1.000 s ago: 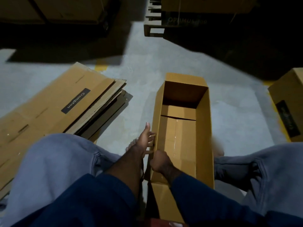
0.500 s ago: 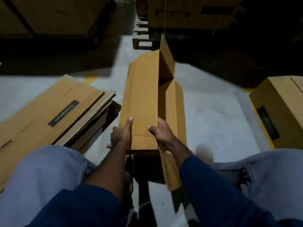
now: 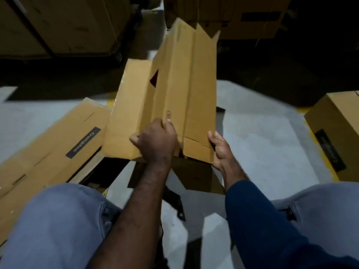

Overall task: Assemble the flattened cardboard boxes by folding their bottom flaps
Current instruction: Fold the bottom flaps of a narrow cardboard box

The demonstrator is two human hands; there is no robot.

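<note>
Left fingers (image 3: 166, 124) are curled over a panel edge at the near end of the box (image 3: 186, 84), thumb stuck out sideways, and the left hand (image 3: 155, 142) is gripping. The right hand (image 3: 219, 152) clamps the opposite corner, thumb on the face, its fingers hidden behind. A second ago this box lay open side up on the floor (image 3: 262, 142). Now it's lifted and turned over, far end tipped up and away. I read the bottom as folded and the box as ready to set aside. Left of the fingers, the flattened stack (image 3: 58, 144) sits just under the box's edge. To the right there's bare floor, then a built box (image 3: 338, 129) well apart.
</note>
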